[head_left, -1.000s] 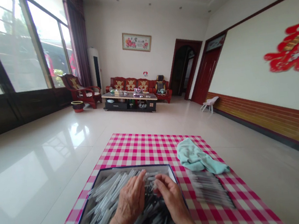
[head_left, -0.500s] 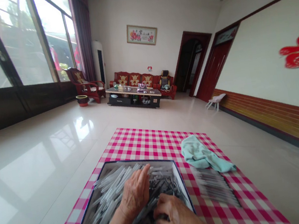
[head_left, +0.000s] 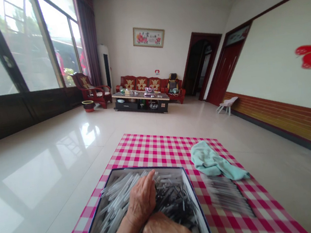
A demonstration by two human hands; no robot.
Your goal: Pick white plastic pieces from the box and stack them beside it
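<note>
Checked cloth (head_left: 154, 149) bears box (head_left: 197, 203) w/ translucent rods (head_left: 116, 204); L hand (head_left: 142, 196), R hand (head_left: 166, 232) grips unclear.

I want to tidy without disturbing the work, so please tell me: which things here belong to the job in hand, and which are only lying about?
Seem to belong:
left hand
right hand
box
pale sticks in it
dark sticks in it
row of sticks beside it, probably

Likely just about:
towel
pale seat
coffee table
sofa
</note>
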